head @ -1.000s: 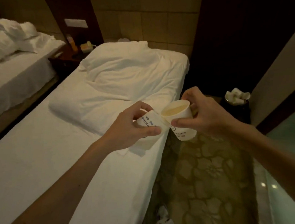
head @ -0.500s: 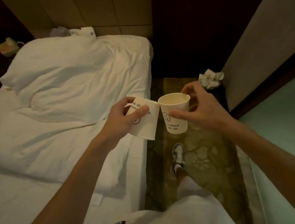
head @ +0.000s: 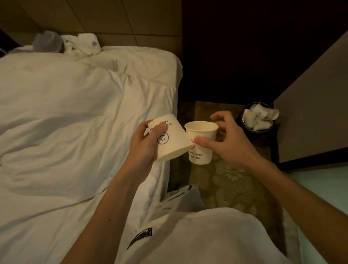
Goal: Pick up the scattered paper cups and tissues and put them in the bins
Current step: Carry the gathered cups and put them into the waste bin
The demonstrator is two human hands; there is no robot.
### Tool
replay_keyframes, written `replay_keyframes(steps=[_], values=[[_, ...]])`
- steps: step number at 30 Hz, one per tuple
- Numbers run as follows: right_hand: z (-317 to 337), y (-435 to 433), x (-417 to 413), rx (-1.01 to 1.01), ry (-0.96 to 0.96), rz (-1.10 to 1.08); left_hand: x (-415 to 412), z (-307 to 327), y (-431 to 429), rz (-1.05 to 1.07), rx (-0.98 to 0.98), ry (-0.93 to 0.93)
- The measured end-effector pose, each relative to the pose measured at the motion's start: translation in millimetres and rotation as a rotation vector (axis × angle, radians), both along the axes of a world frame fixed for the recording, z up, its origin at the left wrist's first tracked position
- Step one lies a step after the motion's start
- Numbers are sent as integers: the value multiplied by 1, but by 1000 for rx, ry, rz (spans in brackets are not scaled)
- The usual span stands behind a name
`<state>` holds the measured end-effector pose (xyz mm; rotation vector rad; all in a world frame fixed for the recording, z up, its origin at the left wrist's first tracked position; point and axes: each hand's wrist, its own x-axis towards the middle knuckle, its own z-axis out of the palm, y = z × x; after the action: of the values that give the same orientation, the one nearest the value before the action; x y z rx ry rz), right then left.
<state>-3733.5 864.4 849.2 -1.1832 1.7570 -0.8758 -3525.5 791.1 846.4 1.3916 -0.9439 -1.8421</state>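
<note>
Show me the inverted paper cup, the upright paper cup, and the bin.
inverted paper cup (head: 175, 145), head view, printed side wall
upright paper cup (head: 200, 151), head view, printed side wall
bin (head: 258, 136), head view, dark front wall

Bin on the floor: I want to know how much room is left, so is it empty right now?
No, the bin already holds several crumpled white paper cups piled up to its rim.

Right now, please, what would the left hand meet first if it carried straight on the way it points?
Probably the upright cup in the right hand; the inverted cup in the left hand overlaps it, depth unclear.
</note>
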Motion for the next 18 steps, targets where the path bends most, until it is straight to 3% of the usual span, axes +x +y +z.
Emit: replay_keyframes(steps=[10, 18], values=[[-34, -85, -112, 208, -143, -325, -152, -60, -129, -260, 503, 172], [-97, -123, -187, 267, -262, -741, -275, -116, -189, -462, 593, -41]])
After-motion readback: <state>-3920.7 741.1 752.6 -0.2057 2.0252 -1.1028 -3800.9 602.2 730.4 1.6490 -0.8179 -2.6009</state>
